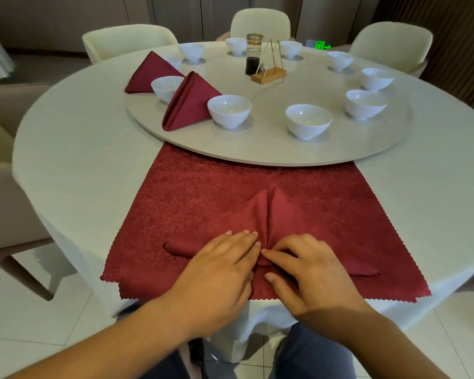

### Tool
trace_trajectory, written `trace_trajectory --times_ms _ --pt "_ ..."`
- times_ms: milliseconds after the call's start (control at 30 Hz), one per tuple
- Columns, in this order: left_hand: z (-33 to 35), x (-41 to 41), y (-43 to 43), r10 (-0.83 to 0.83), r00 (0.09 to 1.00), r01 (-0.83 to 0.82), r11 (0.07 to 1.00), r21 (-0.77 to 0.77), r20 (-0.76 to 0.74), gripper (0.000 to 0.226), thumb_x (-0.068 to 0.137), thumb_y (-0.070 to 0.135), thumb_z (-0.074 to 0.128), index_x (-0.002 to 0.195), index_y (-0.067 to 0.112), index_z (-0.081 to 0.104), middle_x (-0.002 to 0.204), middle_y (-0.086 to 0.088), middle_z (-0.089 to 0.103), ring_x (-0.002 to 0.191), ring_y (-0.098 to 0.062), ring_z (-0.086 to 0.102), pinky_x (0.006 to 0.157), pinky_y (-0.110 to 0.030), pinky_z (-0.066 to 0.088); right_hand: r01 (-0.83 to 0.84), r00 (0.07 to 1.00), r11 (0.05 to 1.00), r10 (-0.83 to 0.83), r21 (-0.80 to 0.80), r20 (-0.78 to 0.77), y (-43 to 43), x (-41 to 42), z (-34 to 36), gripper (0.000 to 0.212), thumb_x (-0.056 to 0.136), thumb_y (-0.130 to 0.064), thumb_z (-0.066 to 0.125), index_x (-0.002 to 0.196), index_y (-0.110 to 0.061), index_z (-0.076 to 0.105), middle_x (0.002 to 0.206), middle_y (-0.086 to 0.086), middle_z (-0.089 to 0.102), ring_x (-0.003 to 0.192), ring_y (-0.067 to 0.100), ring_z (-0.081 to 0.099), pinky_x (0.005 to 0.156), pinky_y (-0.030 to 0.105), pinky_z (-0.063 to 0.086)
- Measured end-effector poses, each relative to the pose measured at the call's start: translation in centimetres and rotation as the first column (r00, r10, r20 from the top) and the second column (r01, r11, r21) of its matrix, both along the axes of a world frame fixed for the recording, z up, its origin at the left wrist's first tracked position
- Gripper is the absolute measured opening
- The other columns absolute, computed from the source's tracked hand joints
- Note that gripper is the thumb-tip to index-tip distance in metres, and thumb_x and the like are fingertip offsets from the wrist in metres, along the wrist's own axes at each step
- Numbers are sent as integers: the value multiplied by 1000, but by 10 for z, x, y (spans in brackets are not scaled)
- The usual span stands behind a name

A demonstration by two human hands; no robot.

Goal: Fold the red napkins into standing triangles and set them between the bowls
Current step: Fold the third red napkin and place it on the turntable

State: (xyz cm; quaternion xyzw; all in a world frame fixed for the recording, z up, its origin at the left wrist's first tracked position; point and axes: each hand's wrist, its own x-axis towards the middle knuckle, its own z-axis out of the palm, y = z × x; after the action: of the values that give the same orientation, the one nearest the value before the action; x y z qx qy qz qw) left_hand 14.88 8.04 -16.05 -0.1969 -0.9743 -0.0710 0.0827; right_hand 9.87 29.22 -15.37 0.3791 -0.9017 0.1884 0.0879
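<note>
A round table (80, 160) under a pale cloth fills most of the frame, with cream chairs (129, 39) along its far side and a large turntable (257, 149) in its upper middle. At the lower centre a flat red cloth (175, 201) with zigzag edges lies spread from the turntable's near rim to the table edge. On it rests the half-folded napkin (271, 214), its peak pointing up the frame and a crease running down its middle. Both forearms reach in from the bottom corners. The left hand (219, 272) lies palm down, fingers straight and close together, pressing the napkin's left half. The right hand (312, 272) arches over the right half, its index fingertip meeting the left fingertips at the crease and its thumb lower; whether cloth is nipped between them cannot be told. At the upper left, two standing napkins (192, 105) sit on the turntable with a white bowl (166, 87) between them. More bowls (308, 120) ring the rim around a dark bottle (253, 54) and a wooden holder (268, 75)
</note>
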Motion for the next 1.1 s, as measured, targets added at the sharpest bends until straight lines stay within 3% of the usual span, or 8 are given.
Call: trace_trajectory --times_ms 167,333,533,667,733,833,933,1100 --pt "-4 7 -5 15 996 -10 998 -56 90 64 107 47 22 162 14 22 170 0 11 157 -10 1 124 -38 4 27 998 999 -25 22 -58 -2 10 -4 38 92 -40 53 122 -25 70 107 -12 58 99 13 55 80 37 46" --pt "-3 10 -33 88 990 -74 990 -119 114 74 105 62 8 163 15 10 171 0 1 156 -8 -8 124 -37 -3 19 997 999 -15 50 -81 -1 9 -3 37 95 -39 49 121 -24 71 108 -10 58 100 15 56 79 39 47" --pt "8 5 -75 252 929 -217 964 -155 269 85 87 72 -16 157 25 -25 164 9 -30 146 -4 -35 123 -34 -20 16 998 999 -14 35 -64 0 9 -5 37 97 -38 46 121 -25 71 109 -12 57 102 14 55 81 39 44" --pt "12 2 -68 214 972 -205 974 -93 102 75 99 60 10 163 22 2 170 -3 -9 155 -16 -18 125 -47 -14 -7 1000 1000 8 22 -6 3 7 -2 38 98 -39 46 127 -29 68 113 -16 54 105 9 50 85 35 40" --pt "17 -1 -52 33 998 -31 998 52 -50 57 102 38 41 157 25 36 169 -1 22 157 -19 12 127 -46 7 -22 999 999 21 33 24 6 5 -1 40 98 -39 45 131 -30 65 117 -19 53 110 7 48 88 33 40" --pt "24 -8 -23 -148 986 164 956 243 -83 34 97 26 58 130 27 68 136 11 59 128 -11 51 109 -38 44 -48 989 998 52 -32 138 15 3 4 43 99 -36 46 141 -29 56 125 -23 54 119 -2 46 99 22 37" --pt "16 -14 -6 -161 984 174 949 262 -71 24 95 28 63 116 26 74 116 13 68 109 -10 61 90 -38 54 -13 965 987 54 -160 256 31 0 14 38 96 -31 61 134 -32 60 125 -28 56 121 -5 50 101 9 35" --pt "5 -18 -1 -105 987 132 960 247 -119 30 96 41 61 119 27 73 111 12 68 102 -11 63 83 -36 57 64 996 996 -60 -66 60 63 -13 12 23 90 -47 69 105 -29 76 103 -19 62 100 5 57 89 29 50"
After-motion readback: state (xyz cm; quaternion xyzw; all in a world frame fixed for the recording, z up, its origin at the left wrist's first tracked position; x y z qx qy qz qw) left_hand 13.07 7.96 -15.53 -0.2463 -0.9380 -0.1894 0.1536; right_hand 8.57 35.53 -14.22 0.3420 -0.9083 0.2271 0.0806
